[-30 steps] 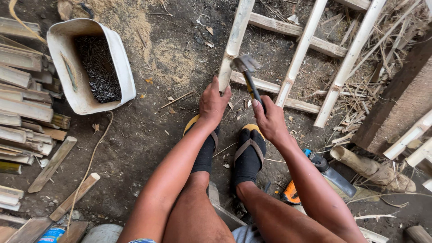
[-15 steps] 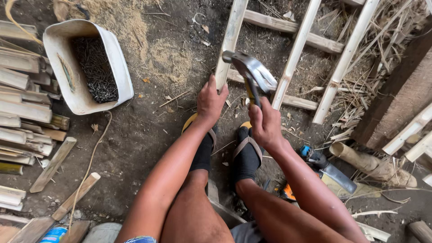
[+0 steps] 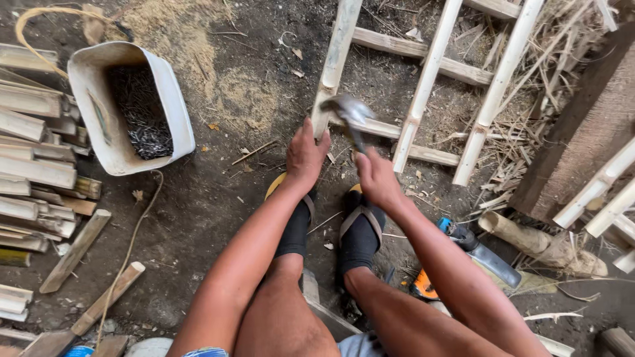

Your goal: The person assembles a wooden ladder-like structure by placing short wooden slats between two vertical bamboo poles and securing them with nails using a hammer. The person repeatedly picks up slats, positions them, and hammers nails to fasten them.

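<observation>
Hammer [image 3: 348, 114], head blurred, rises from the right hand [image 3: 377, 178], which is clenched on its handle above the sandalled feet. Left hand [image 3: 305, 155] lies spread, fingertips at the pale frame [image 3: 423, 92] on the dirt. Farther left sits a white tub [image 3: 173, 106] of nails.

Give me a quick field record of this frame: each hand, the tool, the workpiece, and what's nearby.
left hand: fingers on the end of a bamboo slat
right hand: gripping the hammer handle
hammer: head blurred, above the slat end
bamboo frame: lies flat on dirt, slats nailed across rails
white tub: left, holds dark nails
bamboo offcuts: stacked at far left
</observation>
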